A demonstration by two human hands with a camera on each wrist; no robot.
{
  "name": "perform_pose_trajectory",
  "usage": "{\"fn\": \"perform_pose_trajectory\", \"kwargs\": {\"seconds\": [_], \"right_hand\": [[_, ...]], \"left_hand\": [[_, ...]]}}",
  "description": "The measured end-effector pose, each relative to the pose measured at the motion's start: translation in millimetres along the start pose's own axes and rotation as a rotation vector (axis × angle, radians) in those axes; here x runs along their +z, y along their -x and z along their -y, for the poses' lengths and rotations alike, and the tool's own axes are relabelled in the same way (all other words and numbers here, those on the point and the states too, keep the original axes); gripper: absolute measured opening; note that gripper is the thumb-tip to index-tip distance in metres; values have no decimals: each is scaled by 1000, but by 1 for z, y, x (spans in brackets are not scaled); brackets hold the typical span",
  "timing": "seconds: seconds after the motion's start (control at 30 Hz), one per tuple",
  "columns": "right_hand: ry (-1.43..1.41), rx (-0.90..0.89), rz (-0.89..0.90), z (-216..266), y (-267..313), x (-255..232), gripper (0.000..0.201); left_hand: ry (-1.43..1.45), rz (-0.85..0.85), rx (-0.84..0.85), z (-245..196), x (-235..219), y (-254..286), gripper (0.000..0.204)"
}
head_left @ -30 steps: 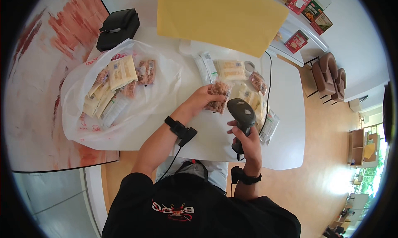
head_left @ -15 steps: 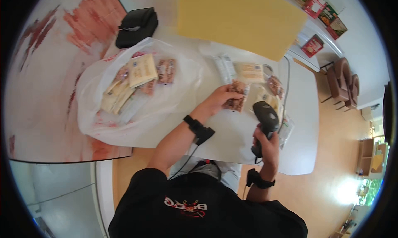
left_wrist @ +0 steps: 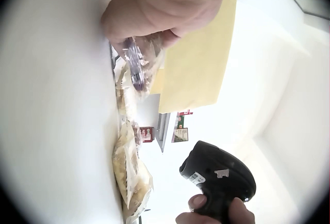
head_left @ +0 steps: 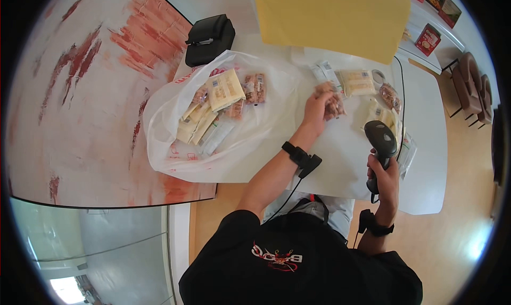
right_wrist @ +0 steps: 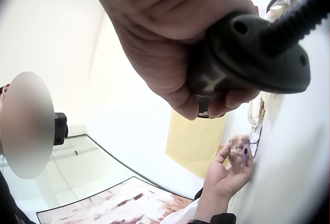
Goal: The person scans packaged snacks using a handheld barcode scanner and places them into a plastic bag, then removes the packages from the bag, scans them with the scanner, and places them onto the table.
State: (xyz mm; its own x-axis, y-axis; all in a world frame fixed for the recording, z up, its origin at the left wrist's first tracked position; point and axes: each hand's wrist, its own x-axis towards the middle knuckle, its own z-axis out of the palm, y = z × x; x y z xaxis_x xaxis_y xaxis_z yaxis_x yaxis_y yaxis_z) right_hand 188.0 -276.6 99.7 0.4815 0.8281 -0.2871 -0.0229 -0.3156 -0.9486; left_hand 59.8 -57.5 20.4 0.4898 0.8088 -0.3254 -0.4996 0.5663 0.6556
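Note:
My left hand (head_left: 316, 112) grips a clear packet of reddish-brown crumbly food (head_left: 335, 107). In the head view this packet overlaps the lower end of a white-and-clear packet (head_left: 323, 72). The left wrist view shows its shiny wrapper edge (left_wrist: 136, 65) below the fingers. My right hand (head_left: 387, 178) holds a black handheld barcode scanner (head_left: 381, 137) by its handle, head upward. The left wrist view catches a small label on the scanner (left_wrist: 219, 173). Seen from the right wrist, fingers wrap the handle, and a coiled cord (right_wrist: 294, 25) leaves its base.
A white plastic bag (head_left: 165, 145) with several packets stands at left on the table (head_left: 340, 161). Pale yellow packets (head_left: 357, 82), a tape roll (head_left: 378, 77) and a brown packet (head_left: 390, 96) lie at right beside a black cable (head_left: 402, 108). A black case (head_left: 210, 39) sits behind.
The head view has shifted, so the scene appears farther right. My left hand has turned and moved its packet away from my body, over the white-and-clear packet. The scanner stays in my right hand.

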Motion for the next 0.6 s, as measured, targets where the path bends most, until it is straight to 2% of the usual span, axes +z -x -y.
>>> {"fn": "perform_pose_trajectory", "kwargs": {"seconds": [0.07, 0.13, 0.2, 0.27, 0.3, 0.33, 0.37, 0.43, 0.57, 0.6], "right_hand": [[19, -6, -2, 1, 2, -1, 24], [32, -10, -10, 2, 4, -4, 25], [9, -17, -13, 2, 6, -6, 28], [12, -9, -17, 6, 9, -8, 28], [28, -4, -9, 6, 10, -8, 29], [25, -2, -13, 6, 10, -9, 29], [26, -2, -9, 6, 10, -9, 30], [24, -2, -4, 5, 10, -9, 31], [44, -19, -5, 1, 11, -10, 30], [51, -19, -4, 0, 11, -10, 30]], "left_hand": [[7, 2, 55, -5, -7, -5, 8], [221, -248, 441, -25, -1, 3, 13], [255, -316, 590, -40, -24, -3, 4], [340, -314, 660, -56, -57, -8, 10], [293, -447, 669, -68, -63, -4, 25], [246, -580, 679, -81, -63, 5, 40], [243, -578, 678, -92, -60, 11, 40], [176, -719, 783, -118, -42, 30, 67], [11, -597, 815, -160, -75, 25, 75], [1, -579, 739, -169, -87, 19, 74]]}}
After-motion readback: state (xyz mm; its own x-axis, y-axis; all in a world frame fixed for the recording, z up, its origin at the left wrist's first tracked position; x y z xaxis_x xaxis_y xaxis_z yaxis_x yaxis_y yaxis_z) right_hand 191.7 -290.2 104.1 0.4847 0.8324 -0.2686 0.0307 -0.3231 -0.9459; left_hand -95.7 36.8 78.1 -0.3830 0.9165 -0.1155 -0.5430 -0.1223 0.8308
